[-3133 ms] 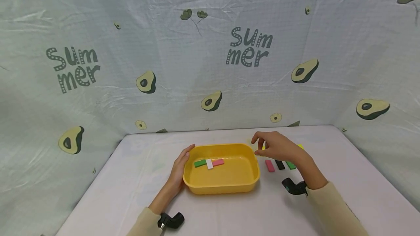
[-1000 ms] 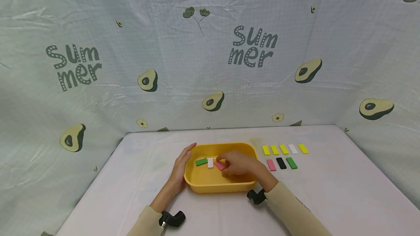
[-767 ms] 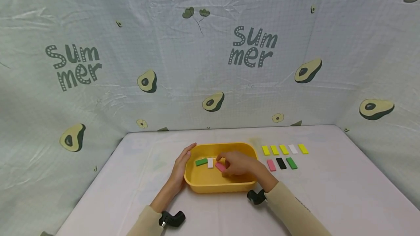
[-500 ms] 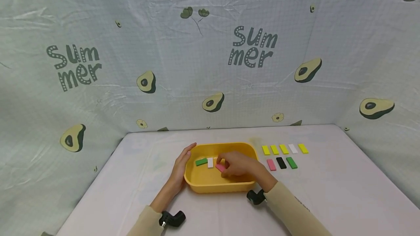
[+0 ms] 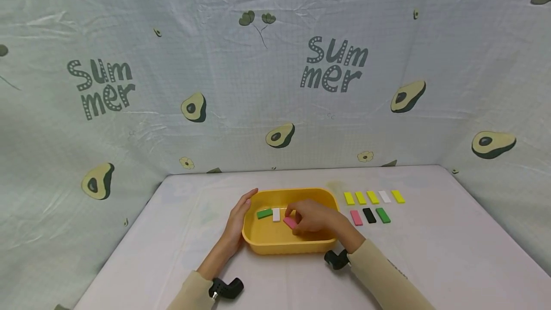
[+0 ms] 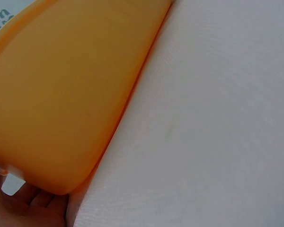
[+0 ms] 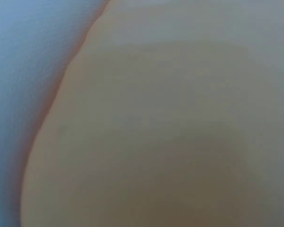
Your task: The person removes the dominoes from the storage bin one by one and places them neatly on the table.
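Note:
A yellow plastic tray (image 5: 280,248) stands on the table, and in it lie a green block (image 5: 264,214) and a white block (image 5: 276,215), both small, flat and rectangular. My right hand (image 5: 312,215) reaches inside over the right wall and pinches a pink block (image 5: 290,223) of the same shape between thumb and fingers. The pink block is slanted, a little right of the white one. At the left end, my left hand (image 5: 234,224) holds the tray, thumb by the rim and fingers along the outer wall. The tray's wall (image 6: 71,94) fills much of the left wrist view.
Right of the tray, several yellow blocks (image 5: 360,198) and a white one form a back row. In front of them lie another pink block (image 5: 356,217), a black block (image 5: 369,215) and a green block (image 5: 383,215). The right wrist view is blurred.
From over the tray's right edge, my right hand has moved left into the tray and taken hold of the pink block, which has turned and shifted slightly right. The left hand has stayed in place.

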Action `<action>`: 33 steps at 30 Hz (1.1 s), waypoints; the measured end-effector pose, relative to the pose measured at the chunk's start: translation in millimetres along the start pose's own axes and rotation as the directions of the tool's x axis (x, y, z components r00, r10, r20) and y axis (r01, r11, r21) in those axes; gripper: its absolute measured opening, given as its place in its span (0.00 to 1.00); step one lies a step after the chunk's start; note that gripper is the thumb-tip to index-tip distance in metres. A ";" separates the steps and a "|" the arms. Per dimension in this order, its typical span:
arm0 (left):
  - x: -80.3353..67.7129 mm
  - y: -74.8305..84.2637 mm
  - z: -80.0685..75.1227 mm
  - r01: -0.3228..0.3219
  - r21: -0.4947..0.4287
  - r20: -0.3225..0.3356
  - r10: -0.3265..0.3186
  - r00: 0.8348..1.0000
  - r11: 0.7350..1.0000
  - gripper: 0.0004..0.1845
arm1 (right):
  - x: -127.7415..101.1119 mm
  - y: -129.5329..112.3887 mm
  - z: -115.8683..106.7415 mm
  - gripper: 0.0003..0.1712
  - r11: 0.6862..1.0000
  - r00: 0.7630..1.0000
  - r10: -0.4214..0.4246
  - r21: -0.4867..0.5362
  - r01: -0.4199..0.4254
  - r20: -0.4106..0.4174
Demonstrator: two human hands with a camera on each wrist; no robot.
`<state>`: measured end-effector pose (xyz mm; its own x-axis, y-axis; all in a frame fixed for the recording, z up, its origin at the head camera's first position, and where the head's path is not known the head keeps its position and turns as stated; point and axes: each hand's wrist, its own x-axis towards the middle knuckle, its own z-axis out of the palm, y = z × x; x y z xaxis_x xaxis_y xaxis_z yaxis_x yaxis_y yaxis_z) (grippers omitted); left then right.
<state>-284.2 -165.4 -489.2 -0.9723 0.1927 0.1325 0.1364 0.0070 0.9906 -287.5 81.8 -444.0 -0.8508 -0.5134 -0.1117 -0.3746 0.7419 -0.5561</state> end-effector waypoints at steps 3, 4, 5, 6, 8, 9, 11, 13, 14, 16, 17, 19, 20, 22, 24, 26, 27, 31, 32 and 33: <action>-0.5 -0.2 -0.4 -0.002 -0.004 0.000 0.002 1.000 1.000 0.27 | -0.3 -0.5 -0.2 0.20 1.000 1.000 0.001 0.001 -0.001 0.003; -0.6 -0.3 -0.5 -0.003 -0.004 0.000 0.003 1.000 1.000 0.27 | -0.3 -0.6 -0.2 0.20 1.000 1.000 0.002 0.003 -0.002 0.003; -0.7 -0.3 -0.7 -0.003 -0.004 -0.001 0.003 1.000 1.000 0.27 | -0.6 -0.9 -0.5 0.20 1.000 1.000 0.003 0.003 -0.003 0.003; -0.6 -0.5 -0.9 -0.002 -0.005 -0.002 0.002 1.000 1.000 0.27 | -0.8 -1.3 -0.7 0.20 1.000 1.000 0.006 0.002 -0.006 0.003; -0.5 -0.7 -1.2 -0.001 -0.005 -0.002 0.001 1.000 1.000 0.27 | -1.5 -1.6 -1.4 0.20 1.000 1.000 0.006 0.001 -0.006 -0.001; -0.3 -0.8 -1.4 -0.001 -0.005 -0.001 0.001 1.000 1.000 0.27 | -1.7 -1.8 -1.7 0.20 1.000 1.000 0.005 -0.001 -0.005 -0.003; -0.2 -1.0 -1.6 0.000 -0.007 0.000 0.000 1.000 1.000 0.27 | -3.1 -2.5 -3.2 0.20 1.000 1.000 0.001 -0.003 -0.001 -0.006; 0.0 -1.0 -1.6 -0.001 -0.008 0.001 0.001 1.000 1.000 0.27 | -4.3 -3.0 -4.6 0.20 1.000 1.000 -0.005 -0.005 0.005 -0.011; 0.0 -1.0 -1.7 -0.002 -0.007 0.001 0.002 1.000 1.000 0.27 | -5.1 -3.6 -5.7 0.20 1.000 1.000 -0.009 -0.007 0.009 -0.014; 0.1 -0.9 -1.7 -0.004 -0.005 0.001 0.004 1.000 1.000 0.27 | -7.0 -5.2 -8.2 0.19 1.000 1.000 -0.014 -0.013 0.014 -0.019; 0.0 -0.8 -1.7 -0.005 -0.004 0.001 0.005 1.000 1.000 0.27 | -7.7 -6.0 -9.4 0.20 1.000 1.000 -0.016 -0.015 0.016 -0.020; -0.1 -0.7 -1.8 -0.006 -0.001 0.001 0.006 1.000 1.000 0.27 | -9.2 -7.7 -11.9 0.20 1.000 0.999 -0.022 -0.023 0.022 -0.026; -0.1 -0.7 -1.8 -0.008 0.001 0.000 0.008 1.000 1.000 0.26 | -10.0 -8.6 -13.2 0.20 0.999 0.999 -0.026 -0.030 0.025 -0.029; -0.2 -0.8 -2.0 -0.010 0.002 0.001 0.010 1.000 1.000 0.26 | -11.4 -10.1 -15.4 0.21 0.999 0.999 -0.027 -0.037 0.026 -0.034; -0.3 -1.1 -2.2 -0.011 0.003 0.000 0.011 1.000 1.000 0.26 | -12.8 -10.9 -17.5 0.22 0.998 0.999 -0.028 -0.053 0.026 -0.043; 0.0 -1.5 -2.4 -0.013 0.000 0.001 0.013 1.000 1.000 0.26 | -14.1 -11.3 -19.4 0.22 0.998 0.998 -0.023 -0.062 0.019 -0.054; 0.1 -1.7 -2.5 -0.013 -0.002 0.002 0.013 1.000 1.000 0.27 | -14.7 -11.4 -20.3 0.22 0.998 0.998 -0.019 -0.066 0.015 -0.059; 0.8 -2.5 -2.6 -0.013 -0.008 0.006 0.013 1.000 1.000 0.27 | -16.7 -10.2 -23.6 0.22 0.997 0.997 -0.028 -0.079 0.023 -0.075; 0.9 -2.6 -2.5 -0.012 -0.010 0.007 0.012 1.000 1.000 0.27 | -17.1 -9.9 -24.4 0.21 0.996 0.997 -0.032 -0.084 0.025 -0.077; 0.9 -2.6 -2.5 -0.012 -0.009 0.009 0.012 1.000 1.000 0.27 | -17.6 -9.5 -25.3 0.21 0.996 0.996 -0.036 -0.087 0.029 -0.077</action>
<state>-286.0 -167.7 -491.6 -0.9689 0.2011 0.1445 0.1465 -0.0046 0.9892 -278.2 94.7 -415.9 -0.8627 -0.5049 -0.0284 -0.4297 0.7615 -0.4852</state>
